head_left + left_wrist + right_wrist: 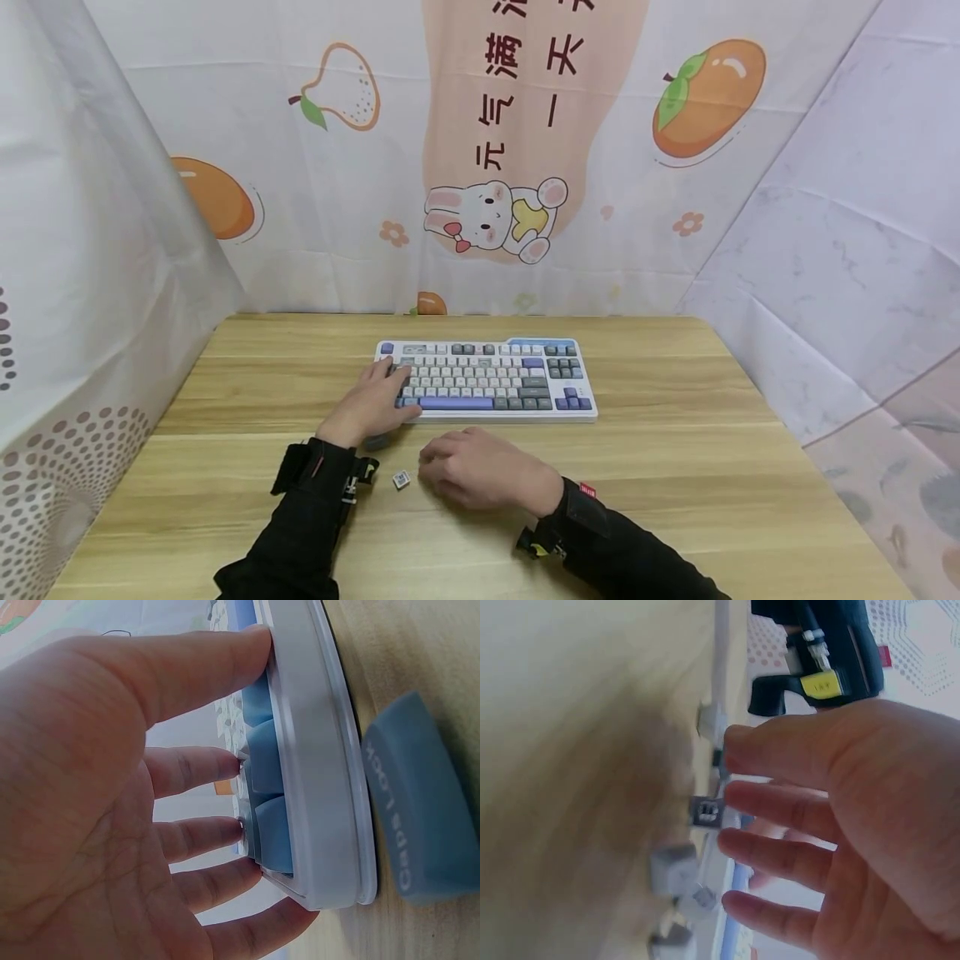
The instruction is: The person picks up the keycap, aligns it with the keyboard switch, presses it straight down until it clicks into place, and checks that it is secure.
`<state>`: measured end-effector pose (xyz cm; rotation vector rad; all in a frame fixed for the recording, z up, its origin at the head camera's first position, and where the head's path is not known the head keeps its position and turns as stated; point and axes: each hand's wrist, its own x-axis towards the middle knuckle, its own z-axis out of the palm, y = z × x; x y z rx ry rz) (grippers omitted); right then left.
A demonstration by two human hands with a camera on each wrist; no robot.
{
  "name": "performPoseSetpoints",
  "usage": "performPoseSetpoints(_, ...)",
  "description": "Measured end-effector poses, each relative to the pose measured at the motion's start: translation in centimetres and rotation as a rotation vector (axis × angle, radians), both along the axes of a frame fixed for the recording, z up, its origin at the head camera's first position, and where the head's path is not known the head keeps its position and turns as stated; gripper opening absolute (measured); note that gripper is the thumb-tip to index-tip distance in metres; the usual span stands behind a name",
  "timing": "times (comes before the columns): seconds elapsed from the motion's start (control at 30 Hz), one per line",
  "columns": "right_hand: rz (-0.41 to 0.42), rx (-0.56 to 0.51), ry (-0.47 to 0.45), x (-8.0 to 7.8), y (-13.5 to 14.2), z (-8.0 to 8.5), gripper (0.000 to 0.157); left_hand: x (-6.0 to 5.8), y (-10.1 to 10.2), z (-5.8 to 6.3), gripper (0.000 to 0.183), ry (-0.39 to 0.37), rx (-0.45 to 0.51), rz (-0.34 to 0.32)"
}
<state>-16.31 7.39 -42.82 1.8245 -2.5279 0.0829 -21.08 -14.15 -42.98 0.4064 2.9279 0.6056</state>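
Observation:
A white keyboard (457,416) with white, grey and blue-purple keys lies on the table. My left hand (369,404) rests over its left end, fingers spread and thumb on the front edge. In the left wrist view, the fingertips touch the side of the blue keys (268,757). A blue-grey Caps Lock keycap (427,817) lies off the board, beside its front edge. My right hand (483,471) is low over the table in front of the keyboard, fingers loosely extended. By its fingertips are a dark keycap (706,811) with a white mark and several pale keycaps (673,868).
A single small keycap (401,479) sits on the wooden table (660,433) between the two hands. Printed cloth (360,208) hangs behind the table and along both sides. Both wrists wear black straps over dark sleeves.

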Motion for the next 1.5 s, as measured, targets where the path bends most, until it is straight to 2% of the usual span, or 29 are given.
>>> performPoseSetpoints(0.27,-0.031,-0.071,-0.062,-1.3,0.7,0.2,0.023,0.0,0.2,0.1,0.073,-0.006,0.001,0.0)
performPoseSetpoints(0.63,-0.186,-0.065,-0.159,-2.5,1.5,-0.3,0.023,-0.1,0.0,0.1,0.073,-0.011,0.005,0.004)
performPoseSetpoints(0.93,-0.308,-0.094,-0.161,-2.7,1.9,-0.4,0.027,-0.1,0.0,0.1,0.074,-0.018,0.007,-0.001)
performPoseSetpoints(1.03,-0.306,-0.102,-0.19,-2.9,2.0,-0.5,0.019,0.0,0.0,0.1,0.074,-0.015,0.018,-0.007)
performPoseSetpoints(1.2,-0.258,-0.094,-0.214,-3.4,2.2,-0.6,0.007,0.0,-0.1,0.2,0.073,-0.007,0.036,-0.014)
performPoseSetpoints(1.37,-0.212,-0.082,-0.253,-3.9,2.6,-0.3,0.009,0.1,-0.1,0.3,0.073,-0.001,0.03,-0.012)
performPoseSetpoints(1.5,-0.217,-0.098,-0.331,-4.3,3.0,-0.2,0.009,0.1,0.0,0.3,0.073,-0.006,0.022,-0.007)
